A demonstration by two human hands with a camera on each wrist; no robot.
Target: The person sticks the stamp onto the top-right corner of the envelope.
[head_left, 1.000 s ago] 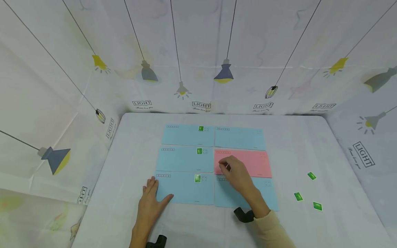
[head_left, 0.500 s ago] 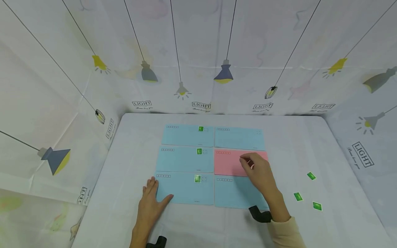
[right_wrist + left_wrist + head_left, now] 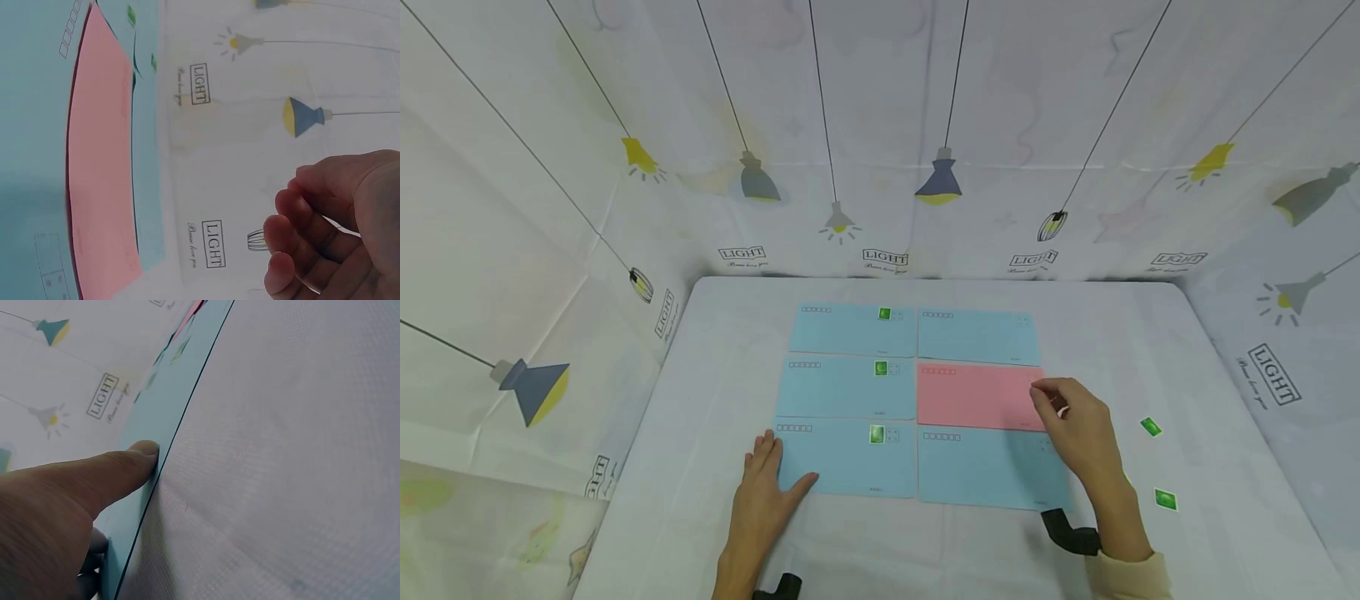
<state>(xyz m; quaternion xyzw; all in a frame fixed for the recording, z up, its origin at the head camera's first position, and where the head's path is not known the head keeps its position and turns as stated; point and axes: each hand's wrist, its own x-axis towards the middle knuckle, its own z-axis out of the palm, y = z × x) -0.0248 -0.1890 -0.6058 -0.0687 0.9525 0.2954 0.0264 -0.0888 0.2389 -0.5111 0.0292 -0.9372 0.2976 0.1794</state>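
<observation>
My left hand [image 3: 763, 496] rests with spread fingers on the left edge of the front-left blue envelope [image 3: 842, 471]; its thumb [image 3: 145, 449] touches that envelope near the front edge. Over the right end of the pink envelope [image 3: 970, 396] hovers my right hand [image 3: 1078, 425]. Its fingers [image 3: 281, 230] are loosely curled, the thumb close to the index finger, and nothing shows between them. Green stamps sit on the left-column envelopes: a front stamp [image 3: 877, 434], a middle stamp [image 3: 881, 368] and a back stamp [image 3: 884, 314].
Loose green stamps lie right of the envelopes: one stamp [image 3: 1151, 427] farther back, another stamp [image 3: 1166, 500] nearer, and a third mostly hidden by my right forearm. Blue envelopes lie behind [image 3: 977, 337] and in front of the pink one. A lamp-printed cloth [image 3: 1000, 208] surrounds the white table [image 3: 722, 358].
My right hand has moved right across the pink envelope, from its left end to its right end, and its forearm now covers most of one loose stamp. The left hand has stayed put.
</observation>
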